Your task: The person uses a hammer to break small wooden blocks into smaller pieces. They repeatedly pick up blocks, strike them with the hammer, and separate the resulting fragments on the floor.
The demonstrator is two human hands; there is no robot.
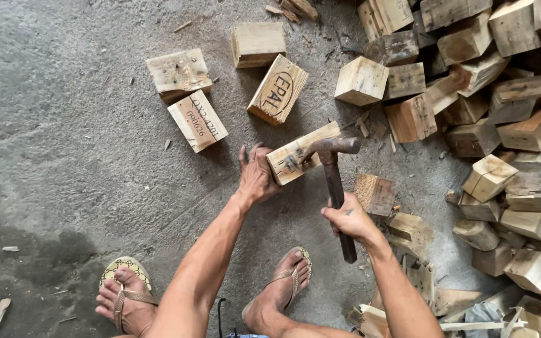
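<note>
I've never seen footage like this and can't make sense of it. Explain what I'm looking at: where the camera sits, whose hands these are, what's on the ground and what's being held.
There is one picture, taken by a camera worn on a person's head and looking straight down, so the two bare arms and the sandalled feet at the bottom belong to the wearer. No machine is involved.

The left hand steadies a pale rectangular wooden block on the rough grey concrete floor. The right hand grips the dark handle of a rusty metal claw hammer, whose head rests against that block, where some nails seem to stick out.

Four similar loose wooden blocks lie apart on the floor above the hands, some with stamped markings. On the right is a large heap of wooden blocks, with splinters and scraps around it.
</note>
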